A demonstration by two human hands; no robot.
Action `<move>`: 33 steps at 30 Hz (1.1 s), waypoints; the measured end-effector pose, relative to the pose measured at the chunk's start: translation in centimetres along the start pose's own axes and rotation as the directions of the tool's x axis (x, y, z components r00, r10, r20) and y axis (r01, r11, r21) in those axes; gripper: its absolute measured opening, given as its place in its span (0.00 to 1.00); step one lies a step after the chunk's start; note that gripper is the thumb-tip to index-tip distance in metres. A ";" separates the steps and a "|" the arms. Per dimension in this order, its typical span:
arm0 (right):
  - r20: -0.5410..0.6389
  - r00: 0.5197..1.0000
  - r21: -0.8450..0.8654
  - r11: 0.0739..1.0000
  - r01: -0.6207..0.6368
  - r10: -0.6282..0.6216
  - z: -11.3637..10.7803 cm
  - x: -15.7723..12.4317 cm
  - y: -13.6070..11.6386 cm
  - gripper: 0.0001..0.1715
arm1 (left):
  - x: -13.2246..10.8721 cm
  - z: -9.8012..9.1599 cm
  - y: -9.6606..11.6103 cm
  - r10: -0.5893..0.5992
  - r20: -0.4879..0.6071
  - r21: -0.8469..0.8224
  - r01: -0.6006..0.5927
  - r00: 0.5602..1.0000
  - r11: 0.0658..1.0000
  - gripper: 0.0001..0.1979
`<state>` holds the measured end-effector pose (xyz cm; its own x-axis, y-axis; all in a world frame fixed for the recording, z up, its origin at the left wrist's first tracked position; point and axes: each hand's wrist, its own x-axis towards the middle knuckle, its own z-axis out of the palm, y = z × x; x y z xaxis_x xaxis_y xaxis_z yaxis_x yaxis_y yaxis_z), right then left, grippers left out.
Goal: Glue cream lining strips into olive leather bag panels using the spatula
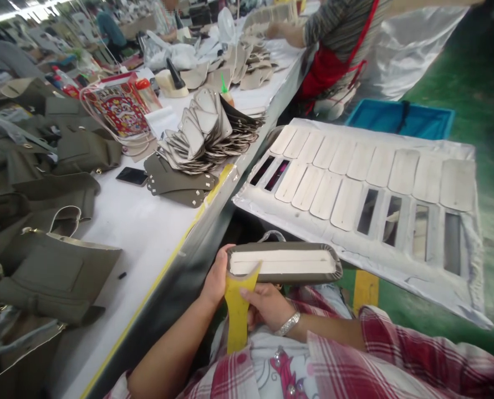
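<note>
In my lap I hold an olive-green bag base piece (284,261) with a long white strip on its upper face. My left hand (215,277) grips its left end, fingers closed round the edge. My right hand (265,305) is closed on a yellow flat scraper tool (238,313), whose forked tip rests on the left end of the white strip. A silver bracelet sits on my right wrist.
A white board (471,244) to the right carries rows of pale strips and several empty slots. The white worktable (142,227) at left holds olive bags (51,277), a fanned pile of cut pieces (207,136) and a phone (132,175). A person in a red apron (334,61) works beyond.
</note>
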<state>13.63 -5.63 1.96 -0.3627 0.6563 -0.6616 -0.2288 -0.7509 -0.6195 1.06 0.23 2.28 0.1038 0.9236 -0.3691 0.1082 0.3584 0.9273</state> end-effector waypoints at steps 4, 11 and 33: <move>-0.057 0.998 -0.002 1.000 0.008 -0.008 0.1 -0.4 -0.6 0.15 | 0.5 0.1 -0.6 0.144 -0.008 0.134 -0.142 0.990 0.981 0.22; -0.167 0.985 -0.060 0.997 -0.057 0.046 1.5 -1.2 -1.4 0.14 | 1.1 -1.0 1.5 0.244 0.099 0.746 -0.234 0.965 0.624 0.25; -0.104 0.989 0.019 0.995 -0.100 0.102 0.0 -0.7 -0.7 0.13 | 3.7 2.6 2.9 0.248 0.091 0.644 -0.247 0.964 0.724 0.30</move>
<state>14.04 -5.55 2.89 -0.2877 0.5807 -0.7616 -0.2088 -0.8141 -0.5418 4.34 4.33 3.46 0.2168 0.9673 -0.1313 0.6895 -0.0565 0.7221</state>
